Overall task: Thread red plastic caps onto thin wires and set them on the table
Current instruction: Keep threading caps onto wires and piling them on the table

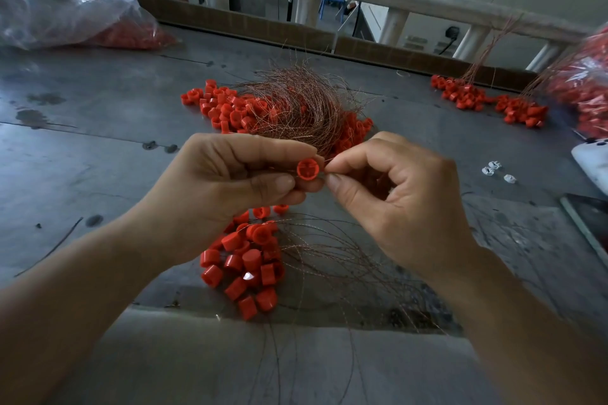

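Head view: a red cap point(308, 169) is pinched between the thumb and fingers of the left hand point(230, 181), its open end turned toward the camera. Just beside its right rim, a thin wire point(329, 158) is pinched by the thumb and forefinger of the right hand point(394, 200). A heap of caps point(250, 263) lies below the hands and a tangle of wires point(296, 105) behind them. Bare table point(98, 141) is seen to the left, up to a plastic bag point(65, 16) at the far edge.

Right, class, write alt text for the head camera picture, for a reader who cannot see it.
A person's left hand pinches a red cap, its open side facing the camera, while the right hand pinches a thin wire at the cap's edge. Heaps of red caps and copper wires lie on the grey table beyond and below the hands.
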A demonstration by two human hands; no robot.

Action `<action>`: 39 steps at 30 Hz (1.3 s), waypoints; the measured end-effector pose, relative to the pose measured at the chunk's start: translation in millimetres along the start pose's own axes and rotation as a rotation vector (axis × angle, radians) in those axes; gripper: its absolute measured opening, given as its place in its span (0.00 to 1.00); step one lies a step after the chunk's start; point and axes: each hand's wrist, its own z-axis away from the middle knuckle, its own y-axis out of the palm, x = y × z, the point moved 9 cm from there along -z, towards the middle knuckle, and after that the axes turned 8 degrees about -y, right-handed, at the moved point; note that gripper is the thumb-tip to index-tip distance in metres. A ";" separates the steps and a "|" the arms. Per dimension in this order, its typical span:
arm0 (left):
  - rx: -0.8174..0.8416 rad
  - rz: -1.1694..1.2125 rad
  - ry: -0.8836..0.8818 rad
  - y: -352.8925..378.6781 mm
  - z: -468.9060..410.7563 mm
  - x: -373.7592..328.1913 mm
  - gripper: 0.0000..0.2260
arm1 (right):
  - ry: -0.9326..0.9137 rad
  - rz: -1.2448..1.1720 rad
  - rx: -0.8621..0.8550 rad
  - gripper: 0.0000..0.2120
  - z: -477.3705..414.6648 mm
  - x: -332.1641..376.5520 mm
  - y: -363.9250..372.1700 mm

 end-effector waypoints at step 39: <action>0.041 0.215 -0.092 7.9 -0.9 1.8 0.11 | 0.207 -0.331 0.036 0.12 4.1 -13.0 7.1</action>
